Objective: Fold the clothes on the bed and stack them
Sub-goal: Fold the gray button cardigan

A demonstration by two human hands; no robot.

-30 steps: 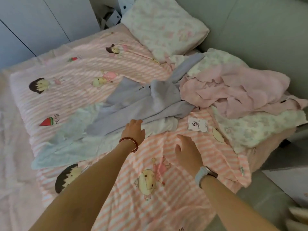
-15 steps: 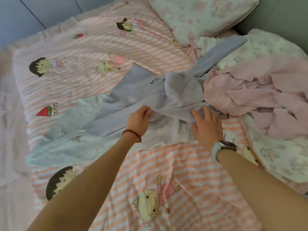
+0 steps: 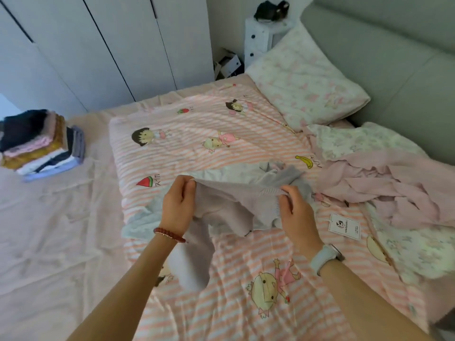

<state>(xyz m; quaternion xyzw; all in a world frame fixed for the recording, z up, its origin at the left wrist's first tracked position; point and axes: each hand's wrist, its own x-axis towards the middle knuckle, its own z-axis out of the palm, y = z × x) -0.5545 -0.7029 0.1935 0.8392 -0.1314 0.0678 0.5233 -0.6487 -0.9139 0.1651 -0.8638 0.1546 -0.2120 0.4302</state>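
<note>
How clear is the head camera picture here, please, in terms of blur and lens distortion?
Head view: the hands and the grey garment are fairly sharp; the folded stack near the left edge is smeared; the wardrobe doors lean, showing wide-angle distortion; lighting is soft, without glare.

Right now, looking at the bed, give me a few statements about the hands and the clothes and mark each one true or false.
1. Both hands pinch the lilac garment along its top edge. True: the left hand and the right hand each grip it.
2. The folded stack sits to the right of the pillow. False: it lies at the far left of the bed, and the pillow is at the upper right.
3. A crumpled pink garment lies to the right of the hands. True.
4. The beaded bracelet is on the right wrist. False: it is on the left wrist; the right wears a watch.
5. The white tag lies on the folded stack. False: it lies on the striped quilt.
</note>
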